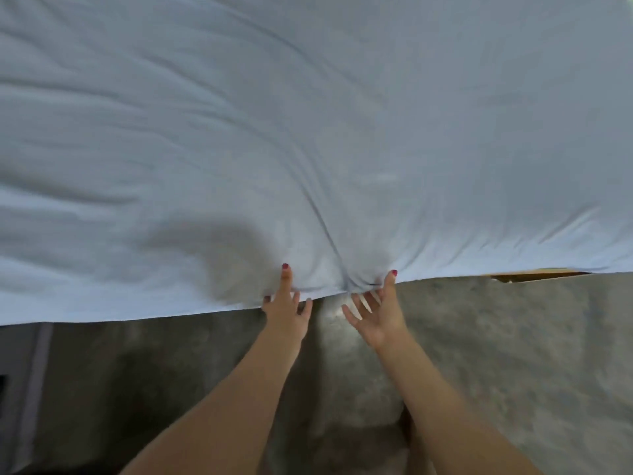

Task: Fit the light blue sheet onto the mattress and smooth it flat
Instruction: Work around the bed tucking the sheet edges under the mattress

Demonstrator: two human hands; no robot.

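Now your two hands meet the near edge of the sheet (308, 132), close together but not touching each other. Your left hand (287, 305) pinches the hem, thumb on top of the cloth and fingers curled beneath it. Your right hand (376, 311) has its thumb on top too, palm turned up; its fingers look spread and partly under the edge, though blur makes that grip uncertain. Between your hands the cloth bunches, and a long crease runs from there up and left. Beyond your hands the sheet spreads across most of the view, wrinkled on the left. Below the hem lies grey floor (513, 354).
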